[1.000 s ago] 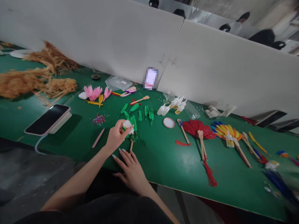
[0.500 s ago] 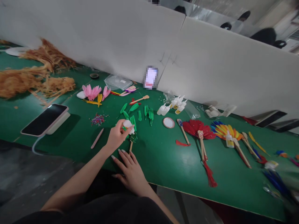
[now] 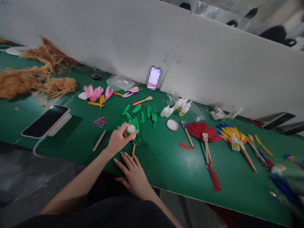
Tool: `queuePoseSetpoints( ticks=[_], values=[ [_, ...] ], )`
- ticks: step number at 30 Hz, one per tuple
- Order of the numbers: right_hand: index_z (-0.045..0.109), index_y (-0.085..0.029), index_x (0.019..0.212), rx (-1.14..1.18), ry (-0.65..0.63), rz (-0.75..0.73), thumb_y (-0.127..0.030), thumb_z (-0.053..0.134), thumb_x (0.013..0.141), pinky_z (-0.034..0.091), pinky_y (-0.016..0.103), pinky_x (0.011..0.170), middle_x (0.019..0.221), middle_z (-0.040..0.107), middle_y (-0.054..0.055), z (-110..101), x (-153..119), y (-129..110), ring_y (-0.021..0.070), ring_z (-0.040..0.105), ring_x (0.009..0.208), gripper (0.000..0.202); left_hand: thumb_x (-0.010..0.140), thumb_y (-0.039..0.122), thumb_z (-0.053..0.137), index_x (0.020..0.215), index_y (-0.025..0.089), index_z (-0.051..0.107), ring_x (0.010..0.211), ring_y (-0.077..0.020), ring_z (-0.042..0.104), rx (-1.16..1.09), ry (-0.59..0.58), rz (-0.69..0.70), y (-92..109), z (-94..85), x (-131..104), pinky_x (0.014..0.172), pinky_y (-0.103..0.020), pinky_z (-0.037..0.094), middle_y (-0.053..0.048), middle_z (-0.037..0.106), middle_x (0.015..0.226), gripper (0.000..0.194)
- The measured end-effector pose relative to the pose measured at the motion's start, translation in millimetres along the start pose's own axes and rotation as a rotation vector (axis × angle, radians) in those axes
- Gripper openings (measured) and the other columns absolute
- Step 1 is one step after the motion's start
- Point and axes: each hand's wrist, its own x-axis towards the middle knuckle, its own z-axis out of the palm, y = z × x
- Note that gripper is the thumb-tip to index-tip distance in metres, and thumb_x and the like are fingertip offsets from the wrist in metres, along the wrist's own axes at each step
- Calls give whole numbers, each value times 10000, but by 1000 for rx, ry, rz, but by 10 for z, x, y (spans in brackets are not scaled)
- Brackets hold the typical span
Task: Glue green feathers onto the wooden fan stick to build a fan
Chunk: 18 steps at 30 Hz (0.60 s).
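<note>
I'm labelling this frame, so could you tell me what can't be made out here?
- Green feather piece: head view, mostly hidden by the left hand and its white bottle.
- Blue feathers: blurred near the right edge.
- Beads: too small to tell apart.

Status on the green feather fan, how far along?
Done: a red fan and a multicoloured fan lie finished on the table. In hand: the left hand pinches a small white glue bottle over the green fan, while the right hand lies flat by its stick. Left: several loose green feathers are not yet attached.
</note>
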Motion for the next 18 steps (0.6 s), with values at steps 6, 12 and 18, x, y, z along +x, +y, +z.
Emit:
queuePoseSetpoints(
  ticks=[6, 12, 18],
  values=[
    [256, -271, 1471, -7, 6, 0, -521, 325, 948, 252, 439, 1160, 1539, 296, 72, 1, -6, 5, 200, 220, 1435, 584, 773, 358, 615, 934, 187, 541, 471, -88, 519, -11, -1, 19, 22, 30, -12, 488, -182, 371, 56, 569, 583, 246],
    [262, -269, 1469, -18, 15, -1, -502, 368, 943, 252, 446, 1160, 1543, 289, 65, 30, -13, 11, 205, 229, 1432, 585, 780, 359, 610, 933, 184, 548, 450, -87, 512, -7, -4, 45, 38, 35, -27, 469, -177, 359, 65, 539, 537, 241],
    [260, -273, 1470, -27, 11, 1, -494, 402, 934, 259, 454, 1156, 1547, 279, 61, 37, -14, 12, 210, 224, 1435, 597, 786, 372, 597, 931, 183, 531, 468, -88, 531, -42, -24, 44, 61, 40, -44, 477, -180, 376, 34, 625, 628, 247]
  ],
)
